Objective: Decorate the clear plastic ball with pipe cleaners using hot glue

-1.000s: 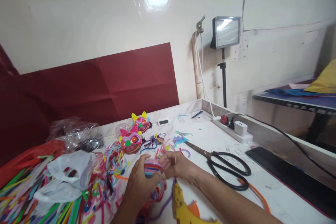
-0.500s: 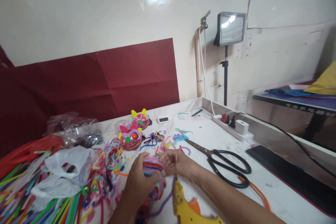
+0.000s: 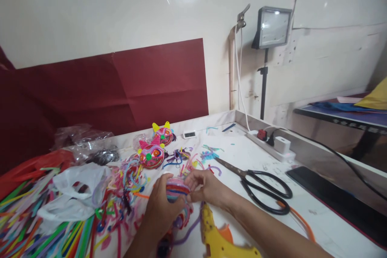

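In the head view, my left hand point(image 3: 161, 205) is wrapped round a rounded craft piece point(image 3: 177, 187) covered in striped pipe cleaners of pink, red, blue and purple. Thumb and fingers of my right hand point(image 3: 203, 187) are pinched together at the piece's right edge; whether a small bit lies between them is hidden. Just below my right wrist lies a yellow glue gun point(image 3: 216, 236) with an orange trigger. A purple pipe cleaner point(image 3: 189, 234) curves under the held piece. Beyond my hands sit two finished-looking cat-face pieces, one with pink ears point(image 3: 152, 156) and one with yellow ears point(image 3: 163, 135).
Black-handled scissors point(image 3: 266, 187) lie open right of my hands, near a black flat pad point(image 3: 338, 205). A power strip point(image 3: 272, 147) runs along the table's raised edge. At left are loose pipe cleaners point(image 3: 60, 238), a white plastic bag point(image 3: 72, 189) and a small digital display point(image 3: 189, 134) farther back.
The view has shifted slightly. My right thumb and fingers have drawn closer together at the craft piece's edge. My left hand keeps its hold on the piece.
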A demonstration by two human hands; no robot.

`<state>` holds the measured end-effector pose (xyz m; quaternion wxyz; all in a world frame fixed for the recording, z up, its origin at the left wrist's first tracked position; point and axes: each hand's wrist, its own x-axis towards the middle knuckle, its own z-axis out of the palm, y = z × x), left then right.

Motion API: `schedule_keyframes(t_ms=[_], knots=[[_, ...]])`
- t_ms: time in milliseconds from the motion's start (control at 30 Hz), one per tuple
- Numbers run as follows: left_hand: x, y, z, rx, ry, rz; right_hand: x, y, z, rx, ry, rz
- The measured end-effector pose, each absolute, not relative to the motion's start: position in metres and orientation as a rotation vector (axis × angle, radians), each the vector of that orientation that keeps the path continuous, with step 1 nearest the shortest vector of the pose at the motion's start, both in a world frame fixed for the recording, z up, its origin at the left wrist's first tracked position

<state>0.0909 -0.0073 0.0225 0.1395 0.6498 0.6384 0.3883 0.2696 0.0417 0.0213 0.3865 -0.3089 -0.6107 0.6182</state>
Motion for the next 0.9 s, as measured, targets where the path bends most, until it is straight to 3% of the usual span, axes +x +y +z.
schedule_keyframes(t_ms=[900], knots=[[0.102, -0.017, 0.031, 2.063, 1.810, 1.076, 0.279, 0.042, 0.013, -0.756, -1.690, 1.445]])
